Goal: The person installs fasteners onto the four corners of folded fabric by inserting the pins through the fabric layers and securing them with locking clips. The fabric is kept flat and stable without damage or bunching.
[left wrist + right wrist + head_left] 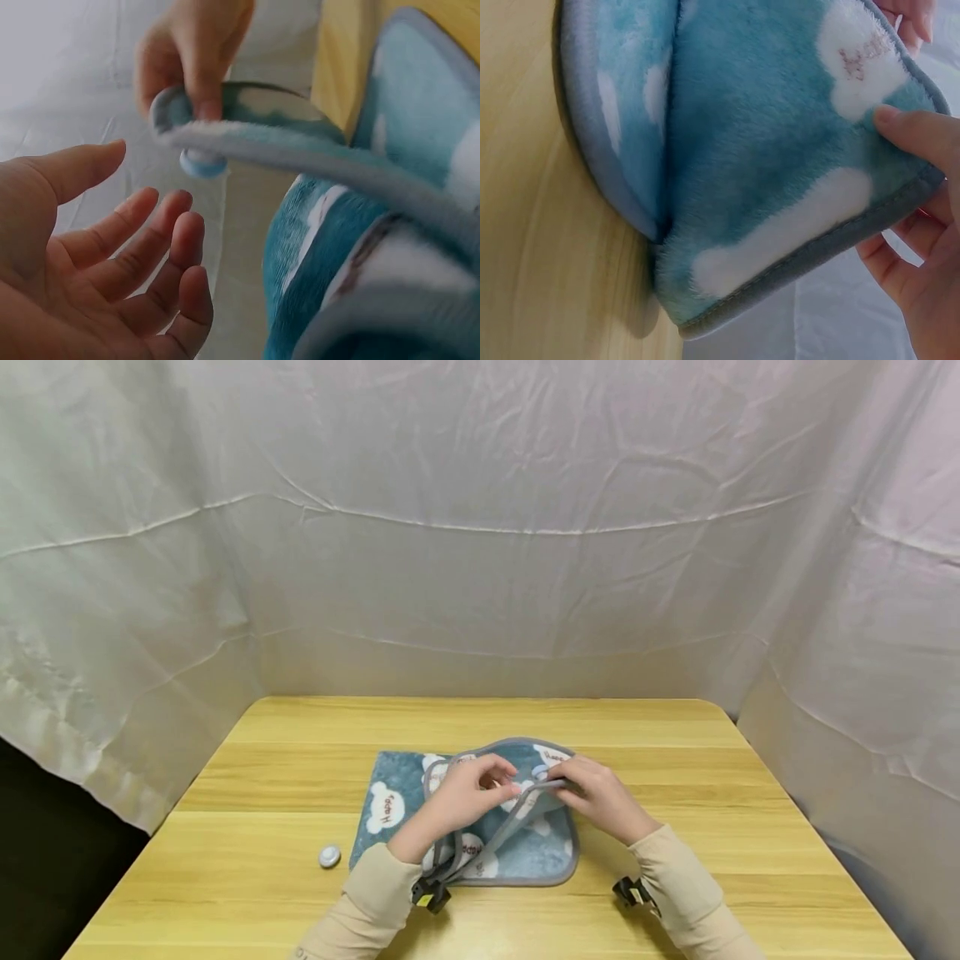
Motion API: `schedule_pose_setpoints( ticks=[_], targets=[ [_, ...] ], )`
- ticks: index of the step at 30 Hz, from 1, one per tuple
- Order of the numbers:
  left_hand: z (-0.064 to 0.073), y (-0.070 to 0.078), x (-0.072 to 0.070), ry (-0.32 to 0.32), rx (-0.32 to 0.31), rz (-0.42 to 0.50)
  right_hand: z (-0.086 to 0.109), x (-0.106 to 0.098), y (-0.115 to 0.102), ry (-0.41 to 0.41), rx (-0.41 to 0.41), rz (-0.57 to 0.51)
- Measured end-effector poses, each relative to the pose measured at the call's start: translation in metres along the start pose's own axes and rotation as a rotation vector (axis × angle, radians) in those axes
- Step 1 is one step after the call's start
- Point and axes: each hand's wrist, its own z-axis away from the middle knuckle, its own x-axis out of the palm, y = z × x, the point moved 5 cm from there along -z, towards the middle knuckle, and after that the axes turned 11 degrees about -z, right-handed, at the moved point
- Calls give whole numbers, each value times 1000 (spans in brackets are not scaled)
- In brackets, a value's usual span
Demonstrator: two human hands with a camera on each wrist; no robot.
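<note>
A fuzzy teal fleece blanket (525, 852) with white patches, red lettering and a grey bound edge lies folded before me. My right hand (600, 795) pinches a raised part of its edge, thumb (915, 135) on the fuzzy face and fingers behind. A small light-blue round knob (202, 163) sticks out from the cloth just below that grip in the left wrist view; its attachment is partly hidden. My left hand (112, 262) holds nothing and faces the knob, its fingers loosely bent and apart from it. In the head view the left hand (468, 789) is over the blanket's middle.
A small round white-and-grey piece (329, 857) lies on the wooden table (262, 777), left of the blanket. Pale curtains (480, 585) hang behind the table and at its sides. Each wrist carries a small black camera (431, 895).
</note>
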Motion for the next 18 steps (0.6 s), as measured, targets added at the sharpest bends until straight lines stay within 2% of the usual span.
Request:
schedule_pose_setpoints(
  ticks=[4, 9, 14, 18],
  targets=[
    [1, 10, 13, -13, 38, -75, 1, 0, 0, -25, 9, -8],
    [-1, 17, 25, 3, 31, -136, 1, 1, 1, -70, 40, -19],
    [-3, 19, 30, 1, 14, -156, 1, 1, 1, -107, 74, -36],
    [-5, 17, 29, 20, 23, -126, -1, -1, 1, -113, 79, -45]
  ],
)
